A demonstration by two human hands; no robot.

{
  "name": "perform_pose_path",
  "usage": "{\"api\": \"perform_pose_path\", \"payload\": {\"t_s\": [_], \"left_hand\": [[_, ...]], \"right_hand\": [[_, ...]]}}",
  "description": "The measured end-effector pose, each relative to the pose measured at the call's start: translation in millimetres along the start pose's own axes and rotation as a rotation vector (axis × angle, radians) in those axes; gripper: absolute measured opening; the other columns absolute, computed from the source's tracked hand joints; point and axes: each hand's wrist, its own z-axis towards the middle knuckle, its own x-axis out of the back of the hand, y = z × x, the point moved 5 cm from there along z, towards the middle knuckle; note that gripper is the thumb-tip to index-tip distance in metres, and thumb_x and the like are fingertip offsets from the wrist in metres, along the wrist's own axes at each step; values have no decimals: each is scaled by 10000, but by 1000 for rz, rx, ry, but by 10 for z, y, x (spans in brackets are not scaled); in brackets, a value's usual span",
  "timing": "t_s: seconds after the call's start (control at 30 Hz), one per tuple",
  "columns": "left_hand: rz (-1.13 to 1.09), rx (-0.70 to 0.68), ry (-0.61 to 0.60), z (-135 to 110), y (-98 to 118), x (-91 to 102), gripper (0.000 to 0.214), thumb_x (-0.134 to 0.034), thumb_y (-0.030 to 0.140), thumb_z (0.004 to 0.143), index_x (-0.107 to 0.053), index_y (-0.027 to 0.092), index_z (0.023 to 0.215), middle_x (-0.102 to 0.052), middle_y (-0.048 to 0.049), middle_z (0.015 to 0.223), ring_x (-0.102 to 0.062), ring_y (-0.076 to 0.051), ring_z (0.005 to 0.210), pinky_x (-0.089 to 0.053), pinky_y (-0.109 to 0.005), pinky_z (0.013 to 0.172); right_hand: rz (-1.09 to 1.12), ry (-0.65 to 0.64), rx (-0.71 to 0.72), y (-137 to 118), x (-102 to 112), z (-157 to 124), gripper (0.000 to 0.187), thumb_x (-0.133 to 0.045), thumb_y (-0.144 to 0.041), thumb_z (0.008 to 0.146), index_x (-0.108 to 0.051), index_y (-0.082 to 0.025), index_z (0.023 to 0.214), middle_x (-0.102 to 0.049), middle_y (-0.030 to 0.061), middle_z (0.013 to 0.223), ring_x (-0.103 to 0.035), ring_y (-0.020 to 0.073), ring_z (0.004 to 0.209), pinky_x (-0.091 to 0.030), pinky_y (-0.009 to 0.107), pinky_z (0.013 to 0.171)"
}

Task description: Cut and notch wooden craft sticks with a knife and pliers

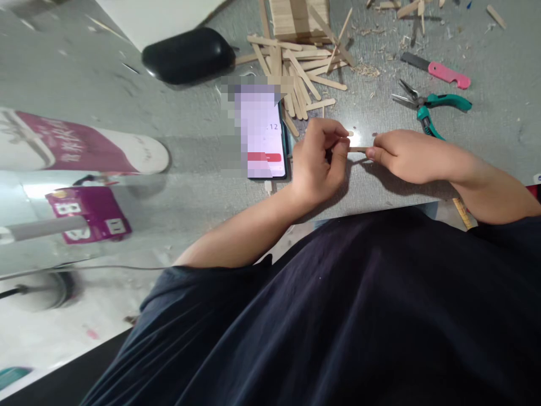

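Observation:
My left hand is closed, with thumb and fingertips pinched on one end of a wooden craft stick. At the stick's other end, my right hand also grips it between thumb and bent fingers. The stick lies level between both hands, just above the grey table. A small pale wood tip shows above my left fingertips. Just left of my left hand lies a lit phone, partly blurred. Loose craft sticks are heaped beyond the hands.
Green-handled pliers lie open at the right, below a pink-handled knife. Wood shavings are scattered around. A black case, a paper cup and a purple box stand at the left. A stack of sticks sits at the back.

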Motion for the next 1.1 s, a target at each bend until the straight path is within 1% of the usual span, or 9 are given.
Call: {"api": "perform_pose_path", "payload": {"t_s": [0.07, 0.17, 0.33, 0.5, 0.63, 0.8, 0.93, 1.0, 1.1], "left_hand": [[-11, -21, -2, 6, 16, 6, 269, -514, 543, 1255, -634, 305, 1293, -709, -31, 1050, -802, -196, 827, -629, -376, 719], [-2, -24, 8, 8, 21, 16, 262, -520, 538, 1252, -634, 305, 1285, -702, -32, 1049, -792, -193, 808, -626, -384, 715], [-12, 39, 9, -5, -2, 17, 293, -537, 580, 1236, -650, 313, 1269, -716, -38, 1052, -814, -223, 854, -645, -411, 771], [18, 74, -11, -14, 3, 17, 285, -538, 573, 1226, -658, 318, 1268, -739, -46, 1064, -821, -227, 866, -641, -402, 767], [27, 108, -22, -19, -15, 15, 253, -570, 544, 1217, -660, 314, 1271, -751, -54, 1081, -836, -236, 893, -663, -414, 795], [29, 141, -38, -27, -65, 7, 261, -634, 556, 1194, -668, 305, 1260, -756, -55, 1080, -863, -252, 929, -695, -424, 825], [85, 137, -61, -7, -61, 12, 270, -603, 565, 1211, -664, 307, 1263, -768, -52, 1071, -863, -240, 920, -704, -414, 819], [102, 124, -48, 13, -45, 26, 302, -585, 601, 1213, -655, 309, 1248, -751, -41, 1033, -842, -225, 870, -690, -405, 788], [98, 64, -15, 41, -13, 46, 328, -538, 622, 1226, -640, 311, 1241, -731, -28, 989, -810, -206, 806, -660, -387, 738]], "right_hand": [[-24, -19, -20, -27, 10, -16, 563, -335, -634, 1220, -733, -240, 1158, -826, 184, 1192, -756, 366, 1082, -472, 448, 862], [-37, -23, -29, -62, 28, -32, 570, -328, -620, 1227, -739, -227, 1182, -831, 202, 1238, -770, 388, 1130, -469, 455, 876], [-46, -24, -36, -67, 37, -38, 558, -330, -602, 1231, -740, -224, 1199, -842, 204, 1266, -775, 383, 1144, -468, 447, 871], [-59, -14, -44, -62, 43, -42, 566, -340, -595, 1234, -754, -209, 1219, -839, 215, 1270, -771, 405, 1160, -458, 461, 867], [-61, -6, -42, -72, 48, -49, 553, -343, -567, 1237, -753, -198, 1203, -833, 221, 1247, -762, 400, 1136, -448, 464, 865], [-65, 1, -40, -73, 55, -57, 550, -356, -581, 1239, -748, -198, 1192, -837, 212, 1248, -757, 374, 1117, -422, 440, 834], [-55, -5, -35, -92, 77, -75, 559, -357, -568, 1244, -743, -167, 1189, -832, 239, 1259, -747, 360, 1113, -394, 429, 818], [-53, -1, -30, -100, 82, -73, 555, -354, -560, 1240, -747, -170, 1191, -833, 240, 1263, -742, 360, 1101, -388, 429, 819], [-59, 29, -47, -99, 82, -56, 562, -359, -579, 1227, -762, -191, 1177, -838, 227, 1261, -748, 370, 1097, -402, 432, 833]]}}
